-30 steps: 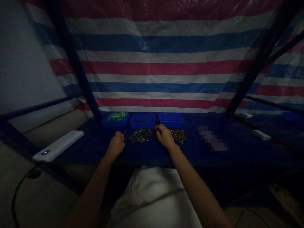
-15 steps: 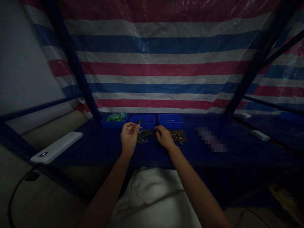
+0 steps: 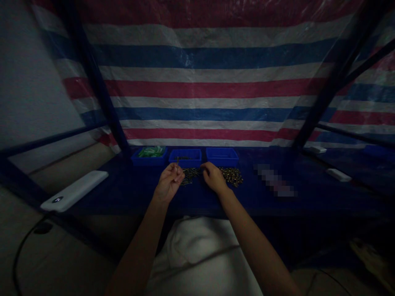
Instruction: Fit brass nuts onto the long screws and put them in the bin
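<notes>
My left hand (image 3: 168, 183) is closed in a pinch, with the end of a thin metal screw (image 3: 177, 160) sticking up from its fingertips. Just right of it lies a pile of long thin screws (image 3: 191, 172) on the blue table, partly covered by that hand. My right hand (image 3: 214, 177) rests between this pile and a heap of small brass-coloured pieces (image 3: 233, 176). Its fingers are curled downward, and whatever they hold, if anything, is hidden. Behind the hands, a blue tray (image 3: 197, 158) contains a few dark metal pieces.
At the back left, another blue tray (image 3: 134, 159) holds green packets; a third blue tray (image 3: 236, 160) stands at the right. A white power bank (image 3: 77, 191) with a cable lies on the left. Blue frame posts (image 3: 117, 131) and a striped sheet (image 3: 197, 88) enclose the table (image 3: 262, 205).
My left hand has turned and dropped slightly, its fingers folding further round the screw, so less of it shows. My right hand has stayed almost still.
</notes>
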Demonstrator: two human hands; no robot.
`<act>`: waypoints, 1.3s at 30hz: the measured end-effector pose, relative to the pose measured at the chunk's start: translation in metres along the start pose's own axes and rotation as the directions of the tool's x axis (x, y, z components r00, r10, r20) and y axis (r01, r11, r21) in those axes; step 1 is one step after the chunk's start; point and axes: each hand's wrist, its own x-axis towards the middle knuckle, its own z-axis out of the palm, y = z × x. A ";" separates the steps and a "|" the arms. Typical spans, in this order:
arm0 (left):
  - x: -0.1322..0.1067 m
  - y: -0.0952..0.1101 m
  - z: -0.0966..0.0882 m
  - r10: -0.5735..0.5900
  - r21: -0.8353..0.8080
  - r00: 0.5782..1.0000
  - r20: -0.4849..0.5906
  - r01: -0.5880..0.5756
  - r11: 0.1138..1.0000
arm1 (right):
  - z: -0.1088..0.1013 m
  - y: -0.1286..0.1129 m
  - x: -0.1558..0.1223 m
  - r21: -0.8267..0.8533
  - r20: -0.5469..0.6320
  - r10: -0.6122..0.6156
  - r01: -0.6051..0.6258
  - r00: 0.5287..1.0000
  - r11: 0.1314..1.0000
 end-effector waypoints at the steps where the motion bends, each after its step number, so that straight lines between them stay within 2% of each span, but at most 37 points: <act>1: -0.005 0.003 -0.001 -0.006 -0.050 0.998 0.061 0.009 0.999 | 0.000 0.000 0.000 0.006 -0.002 -0.001 0.001 1.000 1.000; 3: -0.013 0.006 -0.003 -0.005 -0.133 0.988 0.153 0.026 0.991 | 0.001 0.001 0.000 0.011 -0.002 0.003 -0.003 1.000 1.000; 6: -0.020 0.006 -0.008 0.006 -0.202 0.973 0.229 0.042 0.979 | 0.000 0.000 0.000 0.008 0.000 0.006 -0.006 1.000 1.000; 14: -0.019 0.006 -0.015 0.012 -0.208 0.975 0.221 0.035 0.978 | -0.002 -0.003 0.001 0.001 0.009 -0.001 0.001 1.000 1.000; 19: -0.006 0.010 -0.008 -0.013 -0.072 0.996 0.093 0.020 0.997 | -0.002 -0.003 0.000 0.001 0.011 0.008 -0.008 1.000 1.000; 23: 0.024 0.009 0.000 -0.080 0.013 0.996 -0.044 0.080 0.997 | -0.001 -0.002 0.000 0.001 0.019 0.009 -0.009 1.000 1.000; 26: 0.047 0.008 -0.002 -0.200 0.041 0.964 -0.178 0.211 0.977 | -0.001 -0.002 0.001 -0.004 0.018 0.005 -0.005 1.000 1.000; 28: 0.055 0.010 -0.007 -0.347 0.034 0.922 -0.169 0.358 0.933 | -0.001 -0.002 0.001 -0.012 0.014 0.003 -0.003 1.000 1.000; 30: 0.056 0.013 -0.013 -0.407 0.012 0.898 -0.167 0.414 0.910 | -0.001 -0.002 0.001 -0.021 0.015 0.004 -0.003 1.000 1.000; 33: 0.049 0.020 -0.021 -0.346 0.045 0.913 -0.214 0.363 0.931 | -0.002 -0.003 0.001 -0.027 0.019 0.002 -0.002 1.000 1.000; 36: 0.041 0.026 -0.032 -0.171 0.245 0.937 -0.305 0.251 0.937 | -0.002 -0.003 0.001 -0.022 0.018 0.002 -0.001 1.000 1.000; 38: 0.036 0.029 -0.041 -0.016 0.465 0.940 -0.341 0.184 0.866 | -0.002 -0.003 0.001 -0.016 0.014 0.004 -0.004 1.000 1.000; 39: 0.033 0.031 -0.047 0.049 0.586 0.942 -0.332 0.165 0.793 | -0.002 -0.002 0.001 -0.011 0.013 0.005 -0.005 1.000 1.000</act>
